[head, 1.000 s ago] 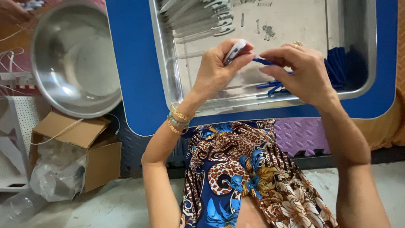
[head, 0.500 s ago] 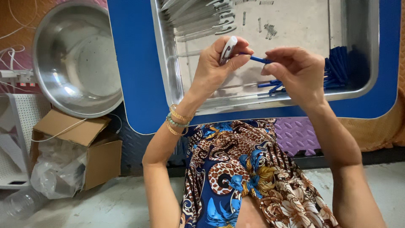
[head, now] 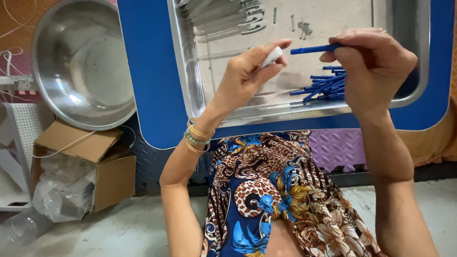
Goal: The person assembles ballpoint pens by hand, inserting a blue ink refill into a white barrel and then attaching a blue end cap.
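My left hand [head: 247,74] pinches a small white tube-shaped piece [head: 272,56] above the steel tray [head: 190,85]. My right hand [head: 376,64] holds a thin blue stick [head: 312,49] level, its free end pointing at the white piece with a small gap between them. Below my right hand a pile of blue sticks [head: 323,86] lies on the tray floor. A stack of white clip-shaped pieces [head: 223,19] lies at the tray's far left corner. A few small metal springs [head: 303,29] are scattered near the tray's far side.
The tray rests on a blue table [head: 147,71]. A large steel bowl [head: 78,64] sits to the left. Below it stands an open cardboard box [head: 90,162] with clear plastic bags. A purple foam mat [head: 335,150] lies under the table.
Both hands moved apart: the blue stick and the white piece were together a second ago and are now separated. The view has shifted closer to the tray.
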